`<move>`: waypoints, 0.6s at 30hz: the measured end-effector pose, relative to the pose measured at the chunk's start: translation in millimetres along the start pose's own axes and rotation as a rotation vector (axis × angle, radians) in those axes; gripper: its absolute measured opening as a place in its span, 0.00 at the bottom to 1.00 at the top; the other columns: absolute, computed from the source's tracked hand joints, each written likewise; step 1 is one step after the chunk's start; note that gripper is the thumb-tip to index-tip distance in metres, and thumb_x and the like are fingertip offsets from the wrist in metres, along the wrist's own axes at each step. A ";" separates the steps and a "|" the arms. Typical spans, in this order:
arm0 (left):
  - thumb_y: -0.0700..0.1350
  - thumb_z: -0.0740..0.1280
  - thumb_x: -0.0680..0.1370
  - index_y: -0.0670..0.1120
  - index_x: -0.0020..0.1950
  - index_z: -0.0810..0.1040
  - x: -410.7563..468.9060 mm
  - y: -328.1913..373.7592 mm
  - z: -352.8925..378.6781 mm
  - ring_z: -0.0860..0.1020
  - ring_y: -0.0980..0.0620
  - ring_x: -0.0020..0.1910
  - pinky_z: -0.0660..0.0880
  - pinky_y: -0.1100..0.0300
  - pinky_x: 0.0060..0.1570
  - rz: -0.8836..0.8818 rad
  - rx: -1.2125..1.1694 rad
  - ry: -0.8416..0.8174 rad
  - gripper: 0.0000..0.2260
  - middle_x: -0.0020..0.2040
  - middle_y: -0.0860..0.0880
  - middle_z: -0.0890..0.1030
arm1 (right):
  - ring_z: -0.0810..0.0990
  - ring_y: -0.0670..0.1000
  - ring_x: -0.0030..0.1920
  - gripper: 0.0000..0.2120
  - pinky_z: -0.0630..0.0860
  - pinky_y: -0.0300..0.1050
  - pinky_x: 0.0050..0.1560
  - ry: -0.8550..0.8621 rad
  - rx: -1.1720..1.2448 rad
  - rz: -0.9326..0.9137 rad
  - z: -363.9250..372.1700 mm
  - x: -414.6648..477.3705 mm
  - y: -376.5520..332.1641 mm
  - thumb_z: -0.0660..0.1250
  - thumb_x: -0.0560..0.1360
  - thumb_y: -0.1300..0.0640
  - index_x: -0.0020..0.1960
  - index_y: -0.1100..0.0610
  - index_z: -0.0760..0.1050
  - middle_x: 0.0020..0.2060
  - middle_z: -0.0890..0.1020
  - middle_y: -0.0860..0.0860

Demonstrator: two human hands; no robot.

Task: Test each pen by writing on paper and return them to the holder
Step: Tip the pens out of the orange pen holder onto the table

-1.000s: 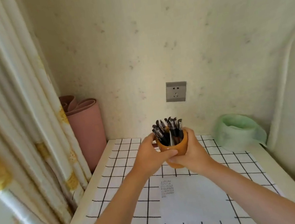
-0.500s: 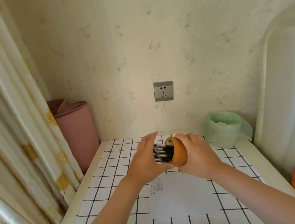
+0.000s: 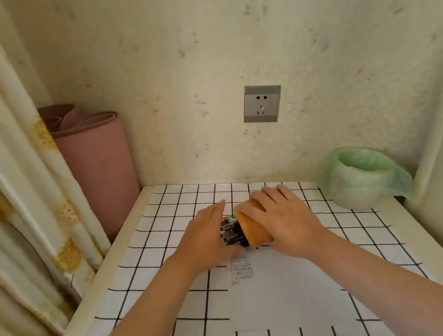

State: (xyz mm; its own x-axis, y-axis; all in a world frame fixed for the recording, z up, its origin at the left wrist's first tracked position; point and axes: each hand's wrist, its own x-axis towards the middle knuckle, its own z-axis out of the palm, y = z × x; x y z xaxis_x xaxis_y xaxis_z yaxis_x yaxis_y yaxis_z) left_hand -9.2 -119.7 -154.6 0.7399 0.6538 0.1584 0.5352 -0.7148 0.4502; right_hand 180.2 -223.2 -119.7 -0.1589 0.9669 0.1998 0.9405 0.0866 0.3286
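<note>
The main risk is a spill. The orange cup-shaped pen holder (image 3: 254,229) is tipped on its side with its mouth to the person's left, and the bundle of black pens with silver bands (image 3: 230,233) pokes out of it. If the left hand (image 3: 209,237) draws away too fast, the pens would likely slide out together, roll across the black-gridded white cloth (image 3: 165,219) and perhaps go off the edge of the worktop (image 3: 75,328). A scattered heap could also mix tested pens with untested ones.

The right hand (image 3: 284,223) grips the holder from above, fingers curled over its wall. The left hand is flat and open, palm set against the pens' ends. The holder is low over the middle of the worktop, just beyond the white sheet of paper (image 3: 282,288), which carries a small block of written marks near its far left corner. Whether the holder touches the cloth cannot be told.
</note>
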 end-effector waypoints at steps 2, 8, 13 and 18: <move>0.66 0.74 0.67 0.49 0.82 0.48 4.7 0.8 2.8 0.57 0.50 0.77 0.58 0.52 0.74 -0.039 -0.028 -0.043 0.54 0.79 0.51 0.59 | 0.70 0.58 0.63 0.38 0.65 0.55 0.64 -0.003 -0.028 -0.019 0.7 0.1 -1.8 0.72 0.67 0.49 0.74 0.45 0.59 0.66 0.72 0.53; 0.60 0.73 0.69 0.54 0.79 0.56 13.9 7.1 26.8 0.77 0.51 0.58 0.75 0.50 0.57 0.017 0.024 -0.075 0.44 0.62 0.53 0.77 | 0.69 0.59 0.64 0.40 0.63 0.56 0.67 -0.013 -0.112 -0.023 -8.9 -12.4 9.1 0.71 0.66 0.58 0.75 0.47 0.60 0.66 0.71 0.52; 0.55 0.67 0.77 0.51 0.70 0.70 15.8 6.3 25.7 0.73 0.49 0.58 0.72 0.53 0.56 0.022 0.266 -0.110 0.23 0.59 0.50 0.76 | 0.71 0.58 0.59 0.43 0.65 0.55 0.64 -0.071 -0.175 0.108 -12.7 -31.9 34.6 0.72 0.62 0.60 0.74 0.50 0.61 0.63 0.73 0.52; 0.60 0.68 0.73 0.52 0.75 0.64 18.7 8.8 27.4 0.68 0.47 0.67 0.67 0.49 0.66 -0.004 0.300 -0.184 0.33 0.68 0.49 0.71 | 0.71 0.58 0.58 0.40 0.63 0.56 0.65 -0.081 -0.235 0.143 -16.7 -45.1 48.3 0.69 0.61 0.62 0.71 0.49 0.63 0.61 0.73 0.52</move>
State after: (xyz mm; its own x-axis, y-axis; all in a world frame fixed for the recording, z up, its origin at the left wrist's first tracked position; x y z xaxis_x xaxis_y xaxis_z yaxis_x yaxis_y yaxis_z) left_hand 20.5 -120.5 -171.7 0.7843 0.6202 -0.0162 0.6136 -0.7716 0.1677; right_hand 227.7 -266.6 -97.4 0.0036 0.9821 0.1885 0.8548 -0.1008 0.5091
